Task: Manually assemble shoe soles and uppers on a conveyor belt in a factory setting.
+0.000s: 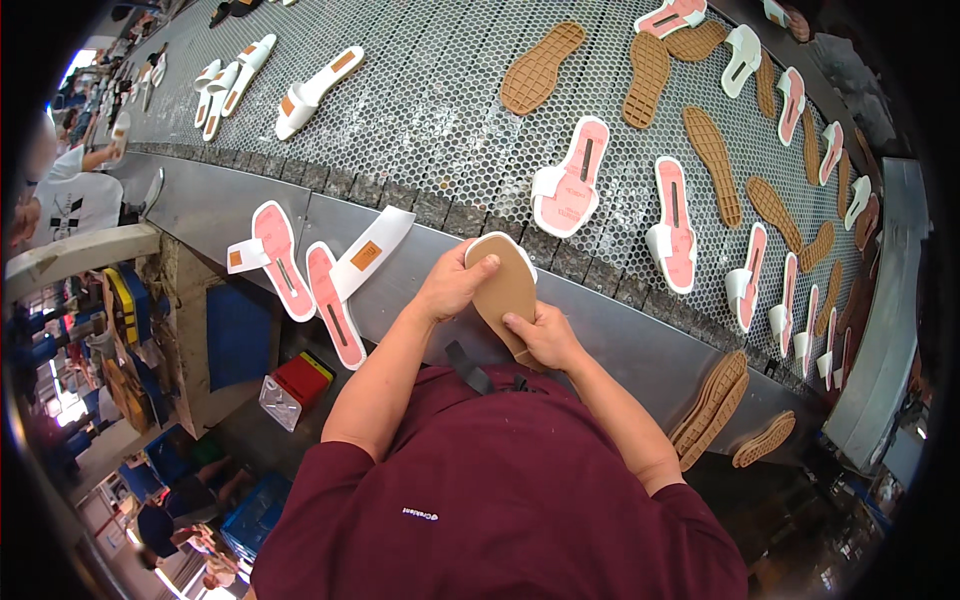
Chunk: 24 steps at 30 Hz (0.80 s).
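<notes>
Pinching tan sole (497,296) between thumb and fingers of left hand (450,280) at far end. Gripping nearer right edge with right hand (550,337), pressing thumb on tan face. Hiding most fingers of both hands behind the sole; exposing only a thin white rim (522,249) at far edge. Holding tan sole in front of maroon shirt (510,460), beside near metal ledge (620,330). Concealing lower layers among stacked soles (715,405) at near right. Compressing slides (803,343) into hard-to-read slivers at right of mesh belt (420,110).
</notes>
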Each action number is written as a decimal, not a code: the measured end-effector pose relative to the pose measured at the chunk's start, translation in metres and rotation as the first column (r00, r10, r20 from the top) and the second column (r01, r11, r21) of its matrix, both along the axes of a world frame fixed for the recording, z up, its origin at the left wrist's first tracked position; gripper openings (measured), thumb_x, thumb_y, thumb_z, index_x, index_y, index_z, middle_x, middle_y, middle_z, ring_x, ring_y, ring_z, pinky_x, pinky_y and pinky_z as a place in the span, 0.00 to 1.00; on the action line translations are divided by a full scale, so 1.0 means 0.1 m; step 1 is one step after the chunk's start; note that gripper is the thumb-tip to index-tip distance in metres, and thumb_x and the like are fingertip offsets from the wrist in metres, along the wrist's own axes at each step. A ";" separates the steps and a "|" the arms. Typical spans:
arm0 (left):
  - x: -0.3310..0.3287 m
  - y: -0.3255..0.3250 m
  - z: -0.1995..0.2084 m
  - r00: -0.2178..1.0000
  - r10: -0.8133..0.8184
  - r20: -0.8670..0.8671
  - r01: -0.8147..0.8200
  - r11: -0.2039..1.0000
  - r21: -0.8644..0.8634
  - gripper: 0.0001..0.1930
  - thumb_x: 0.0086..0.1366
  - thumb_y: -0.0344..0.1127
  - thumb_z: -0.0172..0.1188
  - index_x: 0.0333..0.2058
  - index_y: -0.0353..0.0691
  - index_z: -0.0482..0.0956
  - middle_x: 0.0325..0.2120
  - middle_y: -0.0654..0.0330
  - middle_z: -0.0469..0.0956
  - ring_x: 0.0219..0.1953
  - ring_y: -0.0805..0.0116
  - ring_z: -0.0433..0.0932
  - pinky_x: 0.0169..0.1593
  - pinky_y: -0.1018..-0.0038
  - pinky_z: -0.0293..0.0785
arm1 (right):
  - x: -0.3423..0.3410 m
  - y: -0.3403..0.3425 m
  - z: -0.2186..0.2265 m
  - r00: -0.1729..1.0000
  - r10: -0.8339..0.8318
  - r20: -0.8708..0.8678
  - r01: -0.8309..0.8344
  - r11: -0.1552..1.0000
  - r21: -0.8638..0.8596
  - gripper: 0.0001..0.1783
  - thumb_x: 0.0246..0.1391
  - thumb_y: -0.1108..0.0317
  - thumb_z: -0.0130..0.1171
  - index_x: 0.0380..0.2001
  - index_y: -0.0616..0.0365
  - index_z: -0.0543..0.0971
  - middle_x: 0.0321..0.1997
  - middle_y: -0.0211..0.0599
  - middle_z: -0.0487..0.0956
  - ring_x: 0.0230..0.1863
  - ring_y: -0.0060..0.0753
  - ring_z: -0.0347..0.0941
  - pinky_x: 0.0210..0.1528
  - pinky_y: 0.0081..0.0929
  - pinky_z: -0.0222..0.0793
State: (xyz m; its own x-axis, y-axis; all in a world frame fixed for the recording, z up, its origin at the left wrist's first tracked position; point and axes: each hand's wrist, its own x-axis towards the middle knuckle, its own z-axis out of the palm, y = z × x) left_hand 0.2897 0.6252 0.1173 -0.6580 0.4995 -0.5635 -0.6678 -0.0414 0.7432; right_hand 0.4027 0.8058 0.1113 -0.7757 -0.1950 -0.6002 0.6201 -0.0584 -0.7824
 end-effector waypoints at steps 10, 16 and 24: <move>0.14 0.16 0.11 0.993 0.102 -0.053 -0.102 0.995 0.001 0.14 0.70 0.36 0.58 0.49 0.32 0.76 0.41 0.59 0.80 0.42 0.74 0.78 0.47 0.73 0.77 | 0.03 0.09 0.02 0.999 0.045 -0.016 -0.044 0.998 0.033 0.18 0.62 0.59 0.60 0.47 0.62 0.80 0.39 0.33 0.83 0.39 0.20 0.76 0.42 0.25 0.73; 0.17 0.22 0.18 0.987 0.160 -0.023 -0.159 0.987 0.024 0.13 0.71 0.35 0.56 0.48 0.31 0.76 0.41 0.58 0.81 0.41 0.73 0.79 0.46 0.73 0.77 | -0.01 0.20 0.16 0.996 0.094 -0.007 -0.093 0.990 0.102 0.19 0.59 0.58 0.62 0.46 0.63 0.80 0.37 0.34 0.84 0.38 0.23 0.77 0.42 0.27 0.73; 0.37 0.13 0.07 0.955 0.294 0.038 -0.294 0.956 0.001 0.15 0.72 0.36 0.54 0.52 0.33 0.72 0.46 0.58 0.77 0.47 0.69 0.77 0.51 0.72 0.75 | 0.12 0.74 0.29 0.963 0.240 0.124 -0.262 0.942 0.212 0.18 0.52 0.63 0.67 0.43 0.62 0.79 0.34 0.37 0.83 0.34 0.23 0.78 0.38 0.25 0.74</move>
